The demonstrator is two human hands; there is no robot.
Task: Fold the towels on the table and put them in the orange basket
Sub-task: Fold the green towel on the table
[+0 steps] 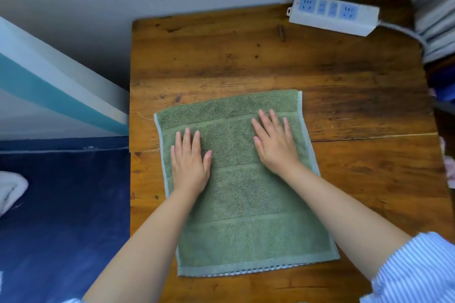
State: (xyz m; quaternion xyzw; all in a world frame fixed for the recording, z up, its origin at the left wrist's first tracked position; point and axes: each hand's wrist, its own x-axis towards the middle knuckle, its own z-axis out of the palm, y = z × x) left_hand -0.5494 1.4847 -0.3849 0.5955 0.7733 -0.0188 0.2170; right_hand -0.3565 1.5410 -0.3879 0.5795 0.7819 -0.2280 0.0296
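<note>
Green terry-cloth towel [243, 194], rectangular with flat woven bands and a checked hem at the near edge, lies flat on the worn brown plank table [344, 86], near its left-front side. Your left hand [190, 167] and right hand [275, 142] both rest palm-down on the towel's far half, fingers straight and spread, gripping nothing. Nap is looped and fuzzy. White plastic power strip [333, 15] with blue sockets sits at the table's far right corner, well apart from the towel.
</note>
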